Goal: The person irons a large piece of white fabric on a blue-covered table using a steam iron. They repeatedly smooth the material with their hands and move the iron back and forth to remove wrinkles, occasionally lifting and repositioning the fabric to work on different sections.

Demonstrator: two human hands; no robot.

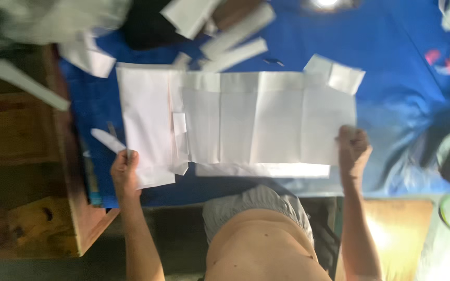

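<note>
Two hands at the near edge of one large white creased sheet (235, 122), spread flat across mid-frame on blue cloth (391, 93). Lower left: left hand (125, 174) pinching the sheet's near left corner, fingers curled shut on it. Upper centre: loose white paper strips (235, 44) scattered beyond the sheet. Right of centre: right hand (352, 148) clenched, gripping the sheet's near right corner.

1. A blue cloth (391, 62) covers the counter.
2. Loose white paper strips (233, 47) lie scattered along its far edge.
3. A wooden bench (22, 156) stands beside the counter.
4. A dark cloth (144, 26) lies near the strips.
</note>
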